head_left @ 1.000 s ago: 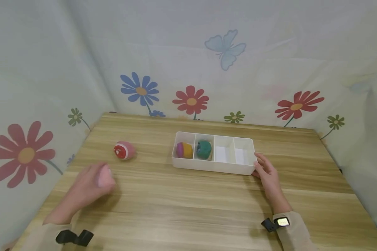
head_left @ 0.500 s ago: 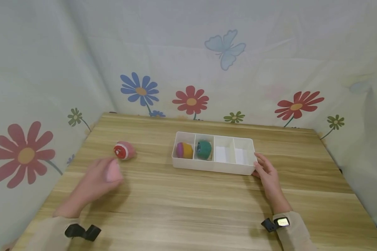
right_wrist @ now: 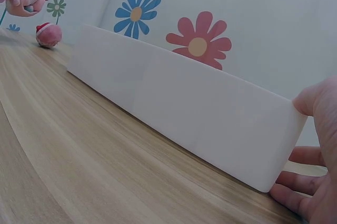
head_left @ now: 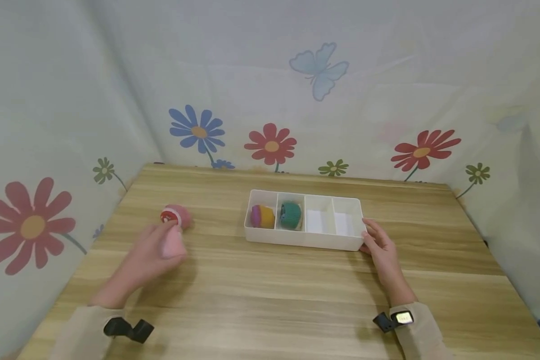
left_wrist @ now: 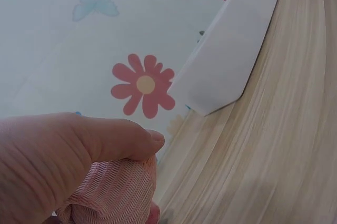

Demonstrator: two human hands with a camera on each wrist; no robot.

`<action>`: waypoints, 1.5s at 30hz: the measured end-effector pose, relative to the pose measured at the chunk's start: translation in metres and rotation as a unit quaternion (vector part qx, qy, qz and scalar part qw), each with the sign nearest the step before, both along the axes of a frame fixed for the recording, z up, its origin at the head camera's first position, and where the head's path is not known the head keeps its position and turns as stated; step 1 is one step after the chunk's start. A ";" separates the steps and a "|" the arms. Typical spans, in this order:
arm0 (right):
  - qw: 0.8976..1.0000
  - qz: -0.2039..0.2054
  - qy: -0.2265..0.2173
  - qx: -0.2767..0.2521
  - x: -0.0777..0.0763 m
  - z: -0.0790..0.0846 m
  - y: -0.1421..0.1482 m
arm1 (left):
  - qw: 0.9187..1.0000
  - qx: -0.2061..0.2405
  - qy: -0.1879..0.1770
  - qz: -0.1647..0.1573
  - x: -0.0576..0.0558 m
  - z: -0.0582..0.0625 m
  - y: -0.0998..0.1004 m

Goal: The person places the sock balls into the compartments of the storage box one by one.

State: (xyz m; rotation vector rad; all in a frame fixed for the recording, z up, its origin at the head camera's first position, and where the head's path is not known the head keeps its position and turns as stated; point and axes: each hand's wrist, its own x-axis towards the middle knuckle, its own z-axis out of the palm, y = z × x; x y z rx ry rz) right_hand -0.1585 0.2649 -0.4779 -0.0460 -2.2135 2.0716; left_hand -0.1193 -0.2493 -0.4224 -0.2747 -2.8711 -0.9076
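Note:
My left hand (head_left: 145, 256) holds a rolled-up pink sock (head_left: 174, 244) above the left side of the table. The left wrist view shows the thumb lying over the sock's ribbed knit (left_wrist: 117, 191). Just beyond that hand, a pink sock roll with a red and white end (head_left: 182, 215) lies on the table, partly covered by the fingers in the head view. My right hand (head_left: 382, 252) grips the right end of a white divided box (head_left: 303, 241), thumb at its upper corner. A purple and yellow roll (head_left: 263, 217) and a green roll (head_left: 291, 215) fill its two left compartments.
The wooden table (head_left: 270, 295) runs back to a hanging white cloth (head_left: 234, 65) printed with flowers and a butterfly. In the box, the two right compartments show bare white floors. Black straps with small devices (head_left: 402, 318) sit on both wrists.
With the pink sock in it, my left hand has moved right and slightly away from me, toward the red-ended roll. The right hand stays on the box, and the head view has shifted slightly.

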 end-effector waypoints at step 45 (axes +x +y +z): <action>1.000 -0.004 0.007 -0.021 -0.002 -0.003 0.000 | 0.997 0.001 0.019 -0.072 -0.035 0.027 0.070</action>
